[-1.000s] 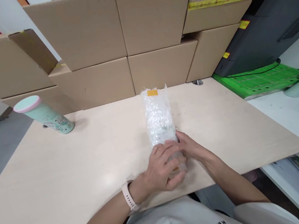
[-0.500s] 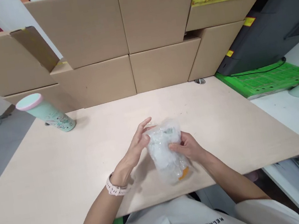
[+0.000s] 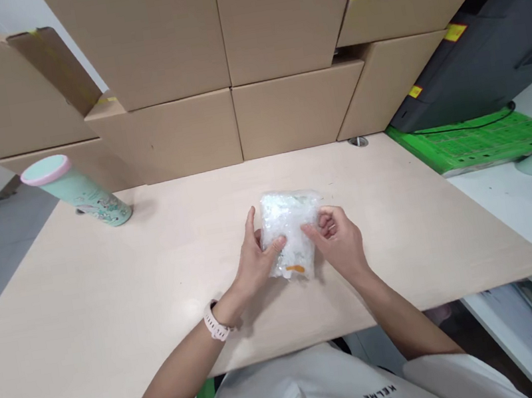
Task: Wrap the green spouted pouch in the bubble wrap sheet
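Note:
A clear bubble-wrap package (image 3: 290, 222) with an orange patch at its lower edge is held above the light wooden table, in front of my body. What the wrap contains cannot be made out. My left hand (image 3: 254, 251) grips the left side, thumb on the front face and fingers partly behind it. At the right edge, my right hand (image 3: 340, 234) pinches the wrap between thumb and curled fingers. A pale pink watch band (image 3: 215, 321) circles my left wrist.
A mint-green tumbler (image 3: 80, 191) with a pink rim stands at the table's left rear. Stacked cardboard boxes (image 3: 165, 137) line the back edge. To the right are a green plastic crate (image 3: 478, 138) and a large dark grey case (image 3: 477, 37). The table (image 3: 113, 317) ends near my waist.
The package has moved up and away from my body and now looks squarer and flatter. My left hand has closed onto its side, and my right hand has shifted up with it.

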Demonstrator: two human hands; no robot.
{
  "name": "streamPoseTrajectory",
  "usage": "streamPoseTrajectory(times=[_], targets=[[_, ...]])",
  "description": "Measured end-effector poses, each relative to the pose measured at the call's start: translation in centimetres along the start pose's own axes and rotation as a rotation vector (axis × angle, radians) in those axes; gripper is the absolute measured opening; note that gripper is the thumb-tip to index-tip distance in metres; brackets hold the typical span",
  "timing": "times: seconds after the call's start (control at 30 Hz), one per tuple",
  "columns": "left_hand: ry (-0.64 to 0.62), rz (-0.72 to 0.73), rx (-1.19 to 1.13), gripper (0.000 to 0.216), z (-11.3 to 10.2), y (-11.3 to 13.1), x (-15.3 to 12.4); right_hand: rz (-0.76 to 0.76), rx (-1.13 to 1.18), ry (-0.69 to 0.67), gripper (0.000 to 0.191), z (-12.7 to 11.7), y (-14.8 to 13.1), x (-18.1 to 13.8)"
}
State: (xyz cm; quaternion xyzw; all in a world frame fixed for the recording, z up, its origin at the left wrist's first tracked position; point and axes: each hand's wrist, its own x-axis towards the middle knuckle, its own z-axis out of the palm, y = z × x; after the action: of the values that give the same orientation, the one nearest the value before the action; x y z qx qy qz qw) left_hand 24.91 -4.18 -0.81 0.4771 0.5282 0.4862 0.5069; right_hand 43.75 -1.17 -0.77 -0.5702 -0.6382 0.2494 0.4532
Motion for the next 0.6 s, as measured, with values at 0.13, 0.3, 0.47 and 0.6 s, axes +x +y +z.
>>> streamPoseTrajectory(times=[0.13, 0.3, 0.47, 0.6], targets=[[0.171, 0.216, 0.656, 0.078, -0.8, -1.5, 0.6, -0.433, -0.218, -0.072, 0.046, 0.6, 0.1, -0.3], [0.053, 0.474, 1.219, 0.055, -0.9, -2.4, 0.9, -0.506, -0.409, -0.597, 0.060, 2.3, 1.1, -0.8], [-0.008, 0.425, 1.277, 0.056, -0.6, -2.9, 1.6, -0.452, -0.408, -0.676, 0.070, 3.2, 2.1, -0.5], [-0.069, 0.379, 1.072, 0.055, -1.3, -2.6, 1.8, -0.398, -0.238, -0.594, 0.060, 3.0, 1.4, 0.0]])
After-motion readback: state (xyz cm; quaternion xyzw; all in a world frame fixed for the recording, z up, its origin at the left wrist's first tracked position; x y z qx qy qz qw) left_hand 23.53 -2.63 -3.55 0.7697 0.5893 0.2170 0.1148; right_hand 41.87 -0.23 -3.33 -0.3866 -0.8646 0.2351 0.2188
